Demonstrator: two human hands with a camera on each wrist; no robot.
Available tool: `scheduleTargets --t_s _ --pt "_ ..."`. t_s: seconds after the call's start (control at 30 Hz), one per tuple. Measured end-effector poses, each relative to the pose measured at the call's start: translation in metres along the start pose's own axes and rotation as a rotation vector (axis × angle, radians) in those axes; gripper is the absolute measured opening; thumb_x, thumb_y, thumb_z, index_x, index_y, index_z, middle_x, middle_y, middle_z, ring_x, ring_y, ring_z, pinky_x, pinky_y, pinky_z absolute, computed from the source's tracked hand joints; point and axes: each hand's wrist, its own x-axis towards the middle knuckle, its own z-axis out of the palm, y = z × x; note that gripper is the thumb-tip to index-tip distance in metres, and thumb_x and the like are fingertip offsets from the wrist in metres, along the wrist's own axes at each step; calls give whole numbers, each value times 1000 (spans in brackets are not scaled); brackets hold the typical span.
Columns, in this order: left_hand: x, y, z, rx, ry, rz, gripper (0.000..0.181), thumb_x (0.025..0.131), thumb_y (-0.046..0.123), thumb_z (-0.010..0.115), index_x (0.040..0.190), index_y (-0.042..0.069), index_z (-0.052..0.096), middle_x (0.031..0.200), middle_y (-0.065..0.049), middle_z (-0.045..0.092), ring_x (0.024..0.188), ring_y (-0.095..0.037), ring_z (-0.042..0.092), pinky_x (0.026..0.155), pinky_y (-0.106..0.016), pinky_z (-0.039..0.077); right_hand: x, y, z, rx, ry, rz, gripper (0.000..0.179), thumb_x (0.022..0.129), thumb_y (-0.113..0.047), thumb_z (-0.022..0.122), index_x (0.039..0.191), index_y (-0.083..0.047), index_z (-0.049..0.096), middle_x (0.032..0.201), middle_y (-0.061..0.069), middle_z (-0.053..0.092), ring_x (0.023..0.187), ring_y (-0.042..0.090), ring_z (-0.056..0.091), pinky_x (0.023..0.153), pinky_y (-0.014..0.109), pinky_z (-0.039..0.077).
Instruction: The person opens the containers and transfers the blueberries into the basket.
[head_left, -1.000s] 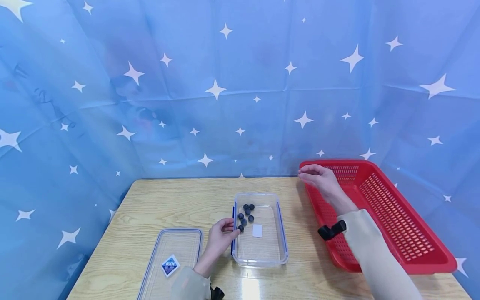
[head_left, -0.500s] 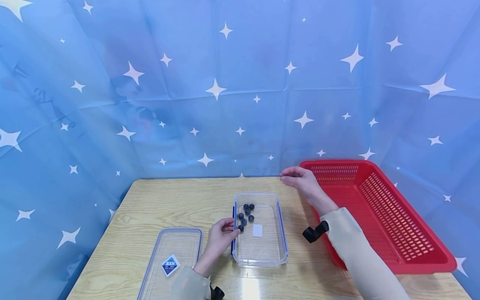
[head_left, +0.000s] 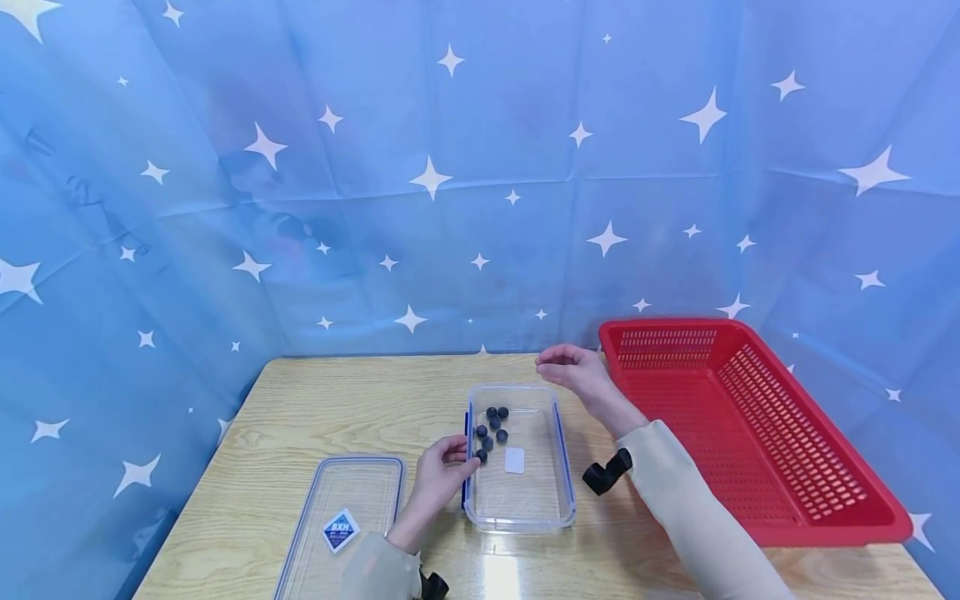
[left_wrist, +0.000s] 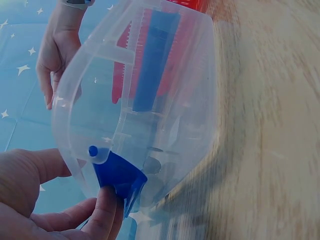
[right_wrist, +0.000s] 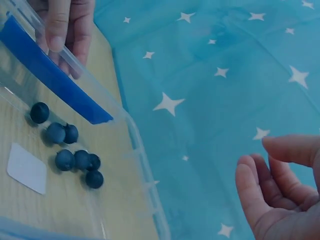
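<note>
Left hand [head_left: 441, 477] at 9 o'clock of clear plastic container [head_left: 525, 504], thumb and fingers pinching its wall at blue latch [left_wrist: 117, 175]. Seven blueberries [head_left: 487, 444] inside, toward 10 o'clock. Right hand [head_left: 581, 375] hovers near 1 o'clock, fingers loosely curved, narrow gap to thumb. Red perforated basket [head_left: 675, 412] at 3, clear lid [head_left: 367, 492] at 8.

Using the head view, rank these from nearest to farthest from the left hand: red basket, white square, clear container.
1. Clear container: its left side is gripped by the left hand.
2. White square: inside the container, right of the hand.
3. Red basket: far right, beyond the container.
</note>
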Motion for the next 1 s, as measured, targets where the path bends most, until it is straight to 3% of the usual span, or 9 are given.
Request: scheduleTargets --t_s 0.27,0.77,1.0 --pt "0 0 -1 12 13 42 37 77 -1 71 107 -15 58 92 -20 64 85 -28 62 71 -23 55 2 10 19 19 -15 17 22 86 -1 63 106 9 58 94 4 65 84 9 61 79 21 53" --pt "2 -1 0 22 15 7 34 77 0 71 107 -12 59 92 -17 64 86 -26 62 71 -20 53 5 40 51 53 45 93 21 79 7 65 99 11 61 82 3 65 73 9 61 69 20 53" --pt "1 -1 0 9 12 32 35 77 -1 71 107 -14 59 92 -19 64 85 -27 62 71 -22 54 7 53 57 -21 77 154 19 80 6 64 99 7 62 86 6 65 74 10 60 73 26 54"
